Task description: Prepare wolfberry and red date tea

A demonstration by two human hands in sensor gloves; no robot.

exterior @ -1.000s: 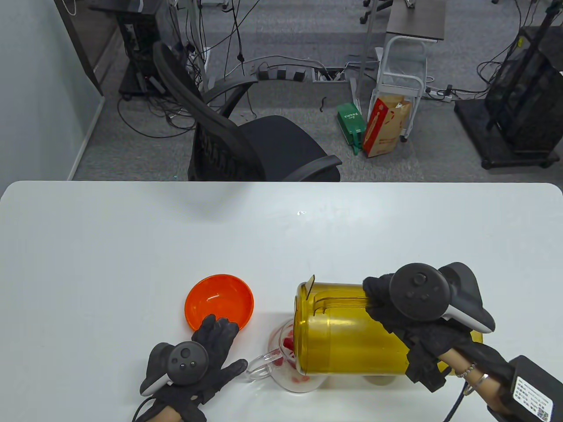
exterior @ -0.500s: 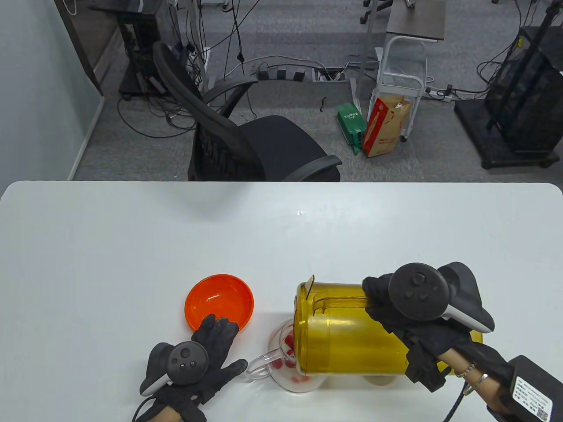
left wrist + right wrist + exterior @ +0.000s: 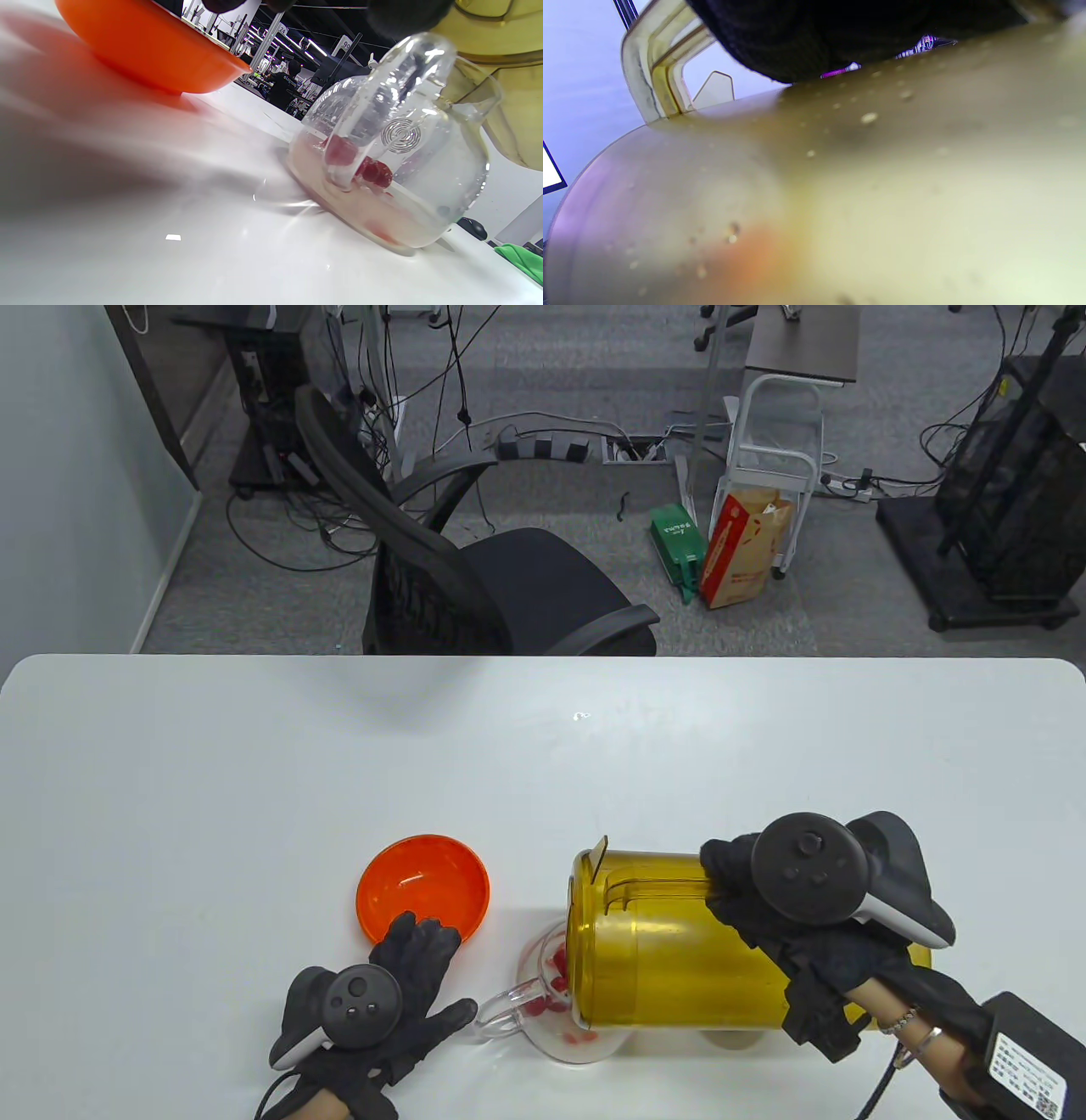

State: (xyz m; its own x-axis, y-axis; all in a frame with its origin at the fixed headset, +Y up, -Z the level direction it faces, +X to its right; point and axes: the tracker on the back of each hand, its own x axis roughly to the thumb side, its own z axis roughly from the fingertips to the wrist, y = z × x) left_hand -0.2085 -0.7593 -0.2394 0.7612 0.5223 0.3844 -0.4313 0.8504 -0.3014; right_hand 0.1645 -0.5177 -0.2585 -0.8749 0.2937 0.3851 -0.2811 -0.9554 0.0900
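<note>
Teapot: little clear glass teapot [image 3: 567,1014] sitting on the white table [image 3: 254,780] near the front edge, between the two hands, mouth mostly tucked under the tipped pitcher

Orange bowl: orange bowl [image 3: 422,892] furthest left of the lot, just behind the left hand, looks empty inside from the table view; in the left wrist view its underside [image 3: 144,46] fills the top left corner

Left hand: left hand [image 3: 399,997] lies flat on the table with fingers spread wide, not gripping anything; fingertips reach the bowl's near rim, and the thumb points at the teapot's handle, touching or just shy of it, can't quite tell

Teapot handle: clear loop handle [image 3: 501,1010] sticks out to the left toward that thumb; left wrist view has it [image 3: 382,106] right up front

Red bits: red pieces [image 3: 556,976] inside the pot, a few more lower down; the left wrist view shows them [image 3: 373,171] sitting in a shallow layer of pale liquid at the bottom

Pitcher: big yellow see-through pitcher [image 3: 679,959] tipped way over on its side, lid end with the raised flap to the left, right above the teapot's opening; the right wrist view is basically all pitcher wall [image 3: 840,190] with droplets on it

Right hand: right hand [image 3: 789,933] wrapped around the pitcher's handle on the top side, holding it up off the table
</note>
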